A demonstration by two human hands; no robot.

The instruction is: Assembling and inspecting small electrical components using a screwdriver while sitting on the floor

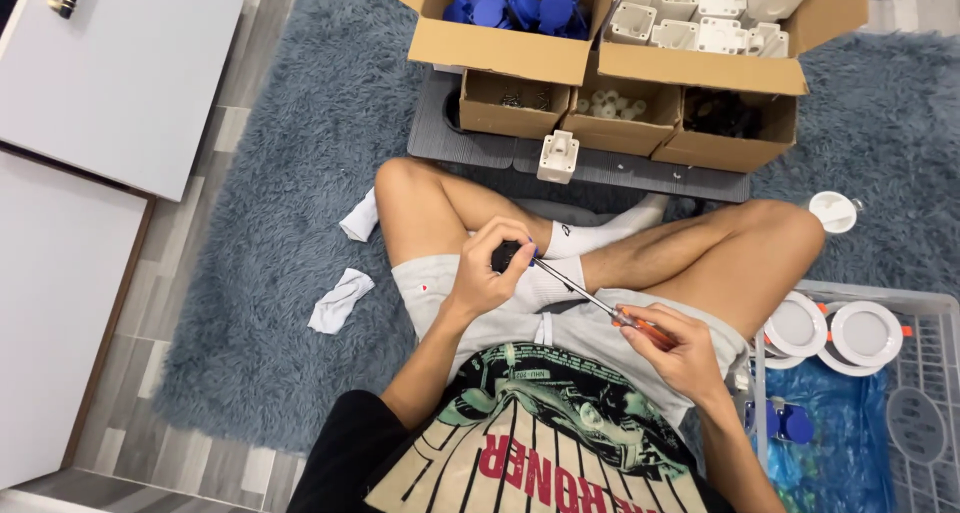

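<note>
Over your crossed legs, a small dark part (508, 256) sits clamped in your left hand (488, 263), held just above your lap near the white sock (575, 239) on your foot. The fingers curl tightly around it, thumb toward your body, wrist bent inward and forearm rising from the lower middle of the view. Little of the part shows between your fingers, so its shape cannot be told.

Your right hand (672, 345) grips the orange handle of a screwdriver (600, 304), fingers wrapped around it with the knuckles up. The metal shaft runs up and to the left, and its tip meets the dark part at your left hand. Your right forearm comes in from the lower right, elbow out to the side.

You sit cross-legged on a shaggy blue-grey rug (290, 193), in grey shorts and a printed shirt. Two crumpled white cloths (340, 299) lie on the rug beside your left thigh. Ahead of your knees, a single white plastic housing (558, 157) stands on a grey board, just before a row of small cardboard boxes (615, 118). Behind them, larger open boxes hold blue parts (520, 8) and more white housings (700, 18). At your right, a wire basket (915, 308) carries round white discs (866, 333) and a blue plastic bag (840, 443). White cabinet panels (110, 73) stand off to your left.
</note>
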